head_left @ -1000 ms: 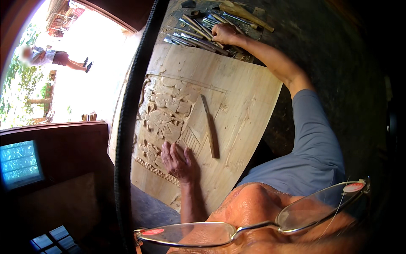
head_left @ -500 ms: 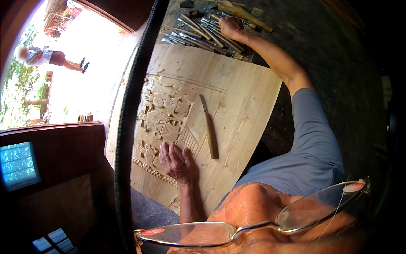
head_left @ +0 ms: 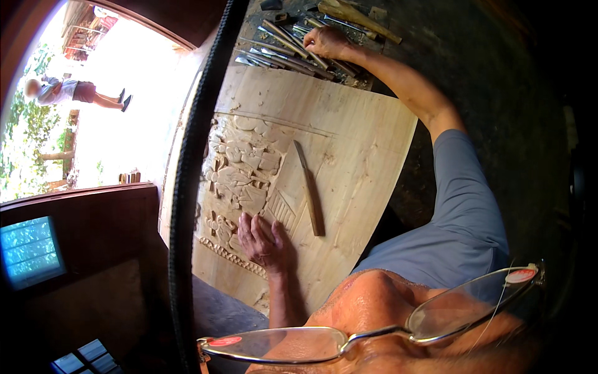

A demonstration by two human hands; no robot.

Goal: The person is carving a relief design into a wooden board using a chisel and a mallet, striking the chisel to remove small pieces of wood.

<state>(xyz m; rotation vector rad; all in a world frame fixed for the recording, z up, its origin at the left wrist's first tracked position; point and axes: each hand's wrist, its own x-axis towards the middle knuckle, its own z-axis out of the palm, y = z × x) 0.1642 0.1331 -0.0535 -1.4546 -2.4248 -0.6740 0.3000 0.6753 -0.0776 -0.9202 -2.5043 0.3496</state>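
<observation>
A pale wooden panel (head_left: 367, 134) lies before me, with carved relief figures (head_left: 240, 181) along its left side. My left hand (head_left: 261, 246) rests at the lower edge of the carving, fingers stretched out and holding nothing. To the right of the carving, a chisel (head_left: 314, 212) with a wooden handle lies loose on the panel, its blade pointing away. Beyond the far edge, my right hand (head_left: 327, 43) is among a pile of carving chisels (head_left: 280, 45). Its fingers are curled and pressed together, but their tips hide whatever they hold.
A thick wooden club-like piece (head_left: 361, 20) lies behind the chisels. A black cord (head_left: 190, 168) crosses the view at left. Past a dark wooden ledge (head_left: 81, 202), a person (head_left: 68, 90) stands outside in bright light. Eyeglasses (head_left: 377, 333) show along the bottom.
My right hand has shifted left over the chisels, with its fingers curling down among them. My left hand stays at the carving. The loose chisel lies as before.
</observation>
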